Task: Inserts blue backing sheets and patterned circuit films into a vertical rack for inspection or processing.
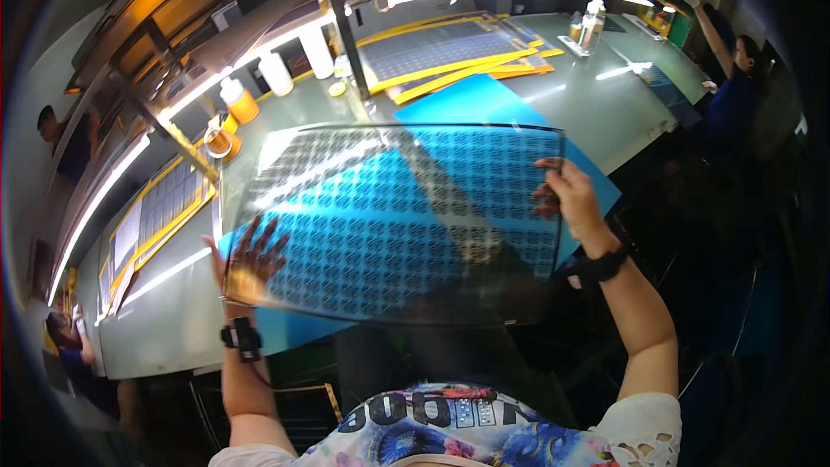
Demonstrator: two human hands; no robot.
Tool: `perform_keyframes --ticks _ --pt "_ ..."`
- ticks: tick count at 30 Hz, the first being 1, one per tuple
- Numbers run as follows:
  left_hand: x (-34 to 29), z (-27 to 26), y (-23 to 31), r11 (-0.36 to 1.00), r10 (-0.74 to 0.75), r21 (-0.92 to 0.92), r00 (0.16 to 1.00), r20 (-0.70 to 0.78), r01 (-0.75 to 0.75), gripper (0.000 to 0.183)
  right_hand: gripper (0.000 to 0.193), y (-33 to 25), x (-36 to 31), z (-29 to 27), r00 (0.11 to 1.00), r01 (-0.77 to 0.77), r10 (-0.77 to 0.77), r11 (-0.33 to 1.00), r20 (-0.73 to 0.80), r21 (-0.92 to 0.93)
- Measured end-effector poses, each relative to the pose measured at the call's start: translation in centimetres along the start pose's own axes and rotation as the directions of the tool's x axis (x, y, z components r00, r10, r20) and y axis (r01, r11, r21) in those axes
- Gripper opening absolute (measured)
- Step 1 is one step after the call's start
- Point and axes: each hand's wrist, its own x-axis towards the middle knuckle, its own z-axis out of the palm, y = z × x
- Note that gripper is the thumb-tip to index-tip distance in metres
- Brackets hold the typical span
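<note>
A large see-through sheet [363,233], printed with rows of small dark repeating figures and edged in black, is held tilted up in front of me. My left hand [252,258] grips its lower left corner; the fingers are spread behind it and show through, and the thumb is outside the left edge. At the right edge, my right hand [571,197] has its fingers curled around the border. Behind and beneath the sheet, a bright blue board [471,104] lies on the grey table. Each wrist wears a dark band.
Yellow-edged patterned panels [450,47] are stacked at the back, with another yellow-edged panel [160,212] at left. Bottles [275,73] and an orange-brown cup [220,142] stand along the back left. A metal post [346,35] rises there. A co-worker [735,86] is at the right.
</note>
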Motion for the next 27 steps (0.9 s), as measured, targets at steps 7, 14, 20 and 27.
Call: perform_keyframes --ticks 7,14,20,27 --pt "-12.2 1.6 3.4 0.649 -0.113 0.4 0.603 -0.79 0.647 0.028 0.023 3.1 0.6 9.3 0.956 -0.083 0.132 0.979 0.261 -0.188" --pt "-17.9 -1.0 1.1 0.769 -0.024 0.325 0.532 -0.846 0.551 0.026 0.029 8.2 -8.9 5.1 0.93 -0.017 0.261 0.735 0.259 -0.678" --pt "-18.0 -0.5 1.2 0.774 -0.023 0.268 0.447 -0.894 0.574 0.028 0.013 10.3 -13.5 7.8 0.766 -0.424 0.495 0.869 0.41 -0.256" --pt "-22.0 3.4 -1.2 0.586 0.029 0.419 0.499 -0.866 0.694 0.027 0.012 8.6 -10.4 9.5 0.905 -0.292 0.338 0.935 0.258 -0.203"
